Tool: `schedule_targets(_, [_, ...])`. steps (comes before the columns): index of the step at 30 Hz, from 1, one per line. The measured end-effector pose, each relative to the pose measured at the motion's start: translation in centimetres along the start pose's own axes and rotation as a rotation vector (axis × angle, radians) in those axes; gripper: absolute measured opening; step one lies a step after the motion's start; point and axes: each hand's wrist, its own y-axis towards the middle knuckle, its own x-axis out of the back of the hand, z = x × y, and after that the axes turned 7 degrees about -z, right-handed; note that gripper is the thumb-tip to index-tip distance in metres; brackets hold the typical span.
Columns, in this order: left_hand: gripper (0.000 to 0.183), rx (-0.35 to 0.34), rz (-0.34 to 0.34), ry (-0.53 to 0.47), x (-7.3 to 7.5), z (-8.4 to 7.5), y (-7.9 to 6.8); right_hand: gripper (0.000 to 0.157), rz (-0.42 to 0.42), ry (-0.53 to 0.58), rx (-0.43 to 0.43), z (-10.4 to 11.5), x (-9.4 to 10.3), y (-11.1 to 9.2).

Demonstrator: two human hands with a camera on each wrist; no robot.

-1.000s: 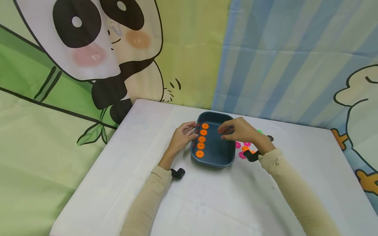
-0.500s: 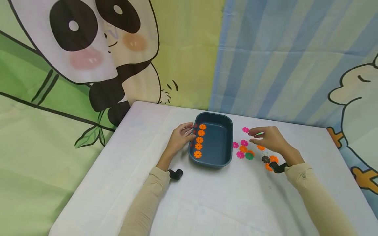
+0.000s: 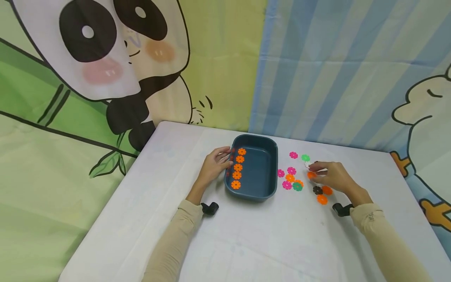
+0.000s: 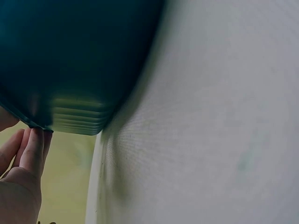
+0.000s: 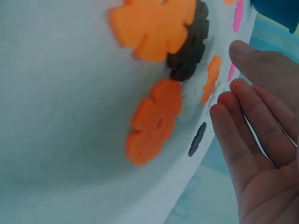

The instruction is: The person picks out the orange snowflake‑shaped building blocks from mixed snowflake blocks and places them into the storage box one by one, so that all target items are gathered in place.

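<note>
A dark blue rectangular tray stands on the table, with several orange flower-shaped discs in a line along its inner left side. At the tray's left rim is my left hand. In the left wrist view, its fairly straight fingers touch the rim from outside. My right hand hovers low over the loose discs right of the tray, its fingertips by an orange disc and a white disc. In the right wrist view, thumb and fingers are apart, with nothing seen between them.
Pink discs, a dark green disc, a light green disc, a black disc and more orange discs lie scattered on the white table. A printed curtain hangs behind the far edge.
My right hand has moved from over the tray to the loose discs on the right, then lower and slightly nearer. The left hand has stayed at the tray's rim.
</note>
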Motion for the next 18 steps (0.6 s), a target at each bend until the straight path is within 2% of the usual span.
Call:
schedule_targets(7, [0.059, 0.003, -0.002, 0.006, 0.1, 0.1, 0.0, 0.046, -0.017, -0.027, -0.013, -1.3, -0.5, 0.0])
schedule_targets(14, [0.060, -0.002, -0.012, 0.000, 0.3, 2.2, 0.9, 0.041, -0.035, -0.060, -0.011, -1.5, -0.7, 0.2])
schedule_targets(18, [0.058, -0.019, -0.035, 0.029, 0.3, 2.7, 1.0, 0.040, -0.044, -0.065, -0.018, -1.6, -0.8, 0.3])
